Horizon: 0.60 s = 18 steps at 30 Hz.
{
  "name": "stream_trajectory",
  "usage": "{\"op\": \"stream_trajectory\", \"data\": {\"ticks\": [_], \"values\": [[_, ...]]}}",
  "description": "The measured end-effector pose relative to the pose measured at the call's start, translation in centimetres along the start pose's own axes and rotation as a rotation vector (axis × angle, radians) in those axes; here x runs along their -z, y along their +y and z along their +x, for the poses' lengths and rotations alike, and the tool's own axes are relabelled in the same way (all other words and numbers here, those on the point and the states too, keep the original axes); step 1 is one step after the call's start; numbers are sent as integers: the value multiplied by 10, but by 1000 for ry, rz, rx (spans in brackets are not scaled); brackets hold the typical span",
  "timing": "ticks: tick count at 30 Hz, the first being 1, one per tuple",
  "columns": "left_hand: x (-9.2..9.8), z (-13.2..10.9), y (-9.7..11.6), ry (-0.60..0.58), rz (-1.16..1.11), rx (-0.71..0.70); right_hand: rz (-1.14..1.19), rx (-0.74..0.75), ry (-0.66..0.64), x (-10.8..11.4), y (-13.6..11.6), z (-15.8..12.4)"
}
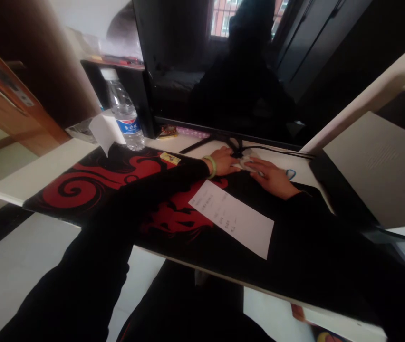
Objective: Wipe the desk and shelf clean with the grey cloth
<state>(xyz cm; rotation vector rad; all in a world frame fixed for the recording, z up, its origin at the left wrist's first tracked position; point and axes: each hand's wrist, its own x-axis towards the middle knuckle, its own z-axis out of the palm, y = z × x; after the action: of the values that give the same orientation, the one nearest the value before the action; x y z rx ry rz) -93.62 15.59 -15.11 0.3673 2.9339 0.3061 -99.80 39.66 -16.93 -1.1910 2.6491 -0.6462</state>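
Observation:
My left hand (pixel 223 162), with a pale green band (pixel 213 166) at its wrist, reaches to the foot of the monitor. Its fingers are closed at a small pale grey, cord-like item (pixel 248 162); its exact kind is too blurred to tell. From the other side my right hand (pixel 272 176) closes its fingers on the same item. Just behind the fingertips lie black cables (pixel 238 151). A blue loop (pixel 290 174) shows beside my right hand. Nearer me, a white sheet of paper with handwriting (pixel 240 218) lies on the black and red desk mat (pixel 177 213).
A large dark monitor (pixel 195 85) stands behind the hands. A clear water bottle (pixel 126 114) stands upright at the left, beside folded white paper (pixel 104 130). A small yellow box (pixel 170 158) lies on the mat. A pale box-like panel (pixel 380 166) rises at the right.

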Motion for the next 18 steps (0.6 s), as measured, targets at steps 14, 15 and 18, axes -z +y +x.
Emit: {"op": "stream_trajectory", "data": {"ticks": [14,15,18], "values": [[-7,11,-30,288,-323,247,-164,13,-46,-22,-20,71],[-7,12,-33,294,-359,266,-158,45,-58,-18,-19,63],[-9,13,-39,297,-425,288,-134,146,-136,-2,-8,35]]}}
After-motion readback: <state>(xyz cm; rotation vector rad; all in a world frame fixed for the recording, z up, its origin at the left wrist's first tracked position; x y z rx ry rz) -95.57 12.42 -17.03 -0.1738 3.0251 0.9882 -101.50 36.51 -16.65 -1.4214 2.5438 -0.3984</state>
